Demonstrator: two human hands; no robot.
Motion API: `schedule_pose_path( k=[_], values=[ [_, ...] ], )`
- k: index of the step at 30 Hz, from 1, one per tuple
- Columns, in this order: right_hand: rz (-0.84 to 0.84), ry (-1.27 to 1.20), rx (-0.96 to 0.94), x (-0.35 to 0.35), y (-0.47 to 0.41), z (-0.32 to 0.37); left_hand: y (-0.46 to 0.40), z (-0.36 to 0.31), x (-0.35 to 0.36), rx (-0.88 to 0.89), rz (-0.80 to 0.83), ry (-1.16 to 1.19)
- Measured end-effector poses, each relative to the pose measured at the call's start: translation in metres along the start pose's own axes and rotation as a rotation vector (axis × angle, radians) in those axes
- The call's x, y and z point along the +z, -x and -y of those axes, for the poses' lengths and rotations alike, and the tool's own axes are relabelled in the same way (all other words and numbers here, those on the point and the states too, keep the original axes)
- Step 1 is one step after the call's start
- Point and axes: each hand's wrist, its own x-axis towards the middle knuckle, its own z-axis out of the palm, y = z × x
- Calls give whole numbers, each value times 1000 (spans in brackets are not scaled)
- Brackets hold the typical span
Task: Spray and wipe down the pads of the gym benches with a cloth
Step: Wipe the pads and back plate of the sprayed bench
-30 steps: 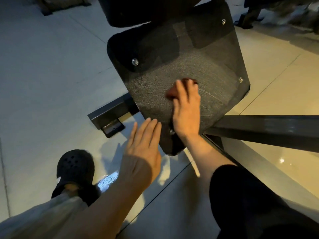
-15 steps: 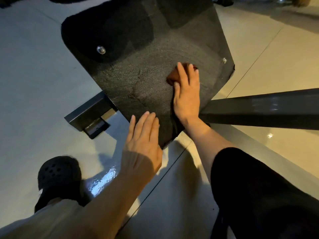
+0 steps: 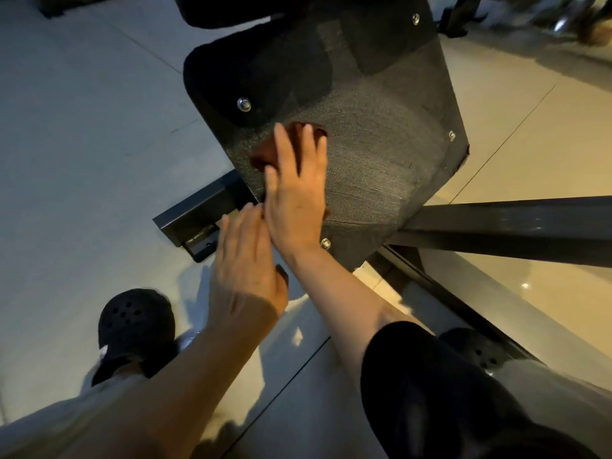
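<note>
A black, rough-textured bench pad (image 3: pixel 381 154) with silver bolts fills the upper middle of the head view. My right hand (image 3: pixel 296 190) lies flat on its left part with straight fingers, pressing a reddish-brown cloth (image 3: pixel 265 152) against it; most of the cloth is hidden under the palm. My left hand (image 3: pixel 243 270) hovers just below and left of the right hand, near the pad's lower left edge, fingers straight and holding nothing. No spray bottle is in view.
A dark metal frame beam (image 3: pixel 513 226) runs right from under the pad, and a short frame foot (image 3: pixel 195 220) sticks out left. My black clogs (image 3: pixel 135 326) stand on the glossy tiled floor (image 3: pixel 82 144). Other dark equipment (image 3: pixel 463 14) sits at the top.
My right hand has slid the cloth leftwards across the pad, towards its left edge. My left hand stays close beside it, now nearly touching the right hand.
</note>
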Motion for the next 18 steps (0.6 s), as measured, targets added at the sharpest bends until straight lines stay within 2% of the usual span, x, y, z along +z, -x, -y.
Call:
schedule_pose_path(
  k=[3, 6, 7, 8, 10, 12, 13, 15, 18],
  values=[
    [95, -13, -128, -2, 3, 8, 8, 3, -5, -52, -77, 65],
    [170, 37, -234, -17, 0, -16, 13, -7, -3, -12, 13, 45],
    [168, 62, -219, -21, 3, -29, 14, -11, 0, 17, 58, 22],
    [138, 72, -155, -25, 8, -42, 15, -14, 3, 55, 97, -6],
    [31, 34, 96, -31, 19, -63, 17, -18, 7, 120, 154, -65],
    [-41, 4, 345, -30, 23, -67, 17, -17, 8, 135, 182, -102],
    [-58, 12, 404, -27, 21, -63, 17, -15, 8, 130, 185, -102],
    [-60, 20, 368, -19, 14, -44, 14, -8, 5, 99, 163, -71],
    [-22, 21, 119, -2, 11, -5, 9, 1, -2, -22, 86, 45]
  ],
)
